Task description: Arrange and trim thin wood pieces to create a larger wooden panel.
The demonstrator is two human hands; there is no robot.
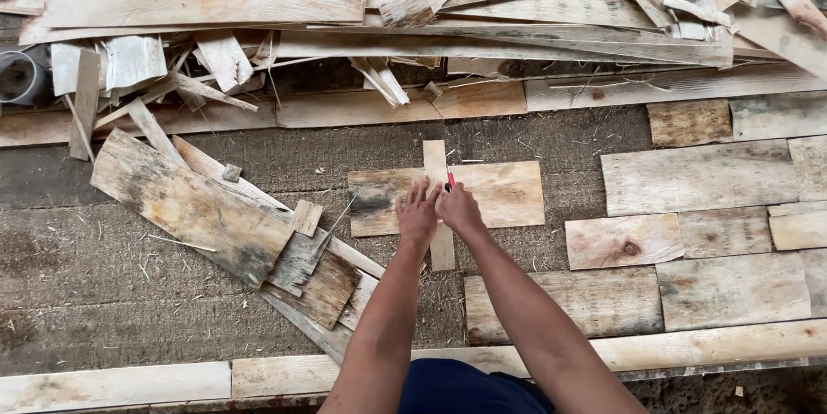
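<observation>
Just above the middle of the frame a narrow wooden strip [438, 199] lies upright in the picture, laid crosswise over a wider, flat veneer sheet [504, 194] that rests on the dark fibrous mat [103, 276]. The left hand [418, 214] presses down on the sheet just beside the strip, fingers spread and flat, gripping nothing. The right hand [459, 207] is curled around a small red-handled tool [450, 179], probably a knife or marker, whose tip touches the strip's right edge; only the red end shows, so its kind cannot be told for sure. Both pieces look thin, light and dry, likely stiff along the grain but apt to split or splinter across it, with rough edges; they seem best held by flat pressure from the palm rather than pinched at a corner. At the left of the frame lies a slanting heap of stained veneer offcuts [215, 216]; to the right, trimmed rectangular pieces [698, 177] sit in rows; across the top sprawls a loose pile of long scrap boards [345, 26].
</observation>
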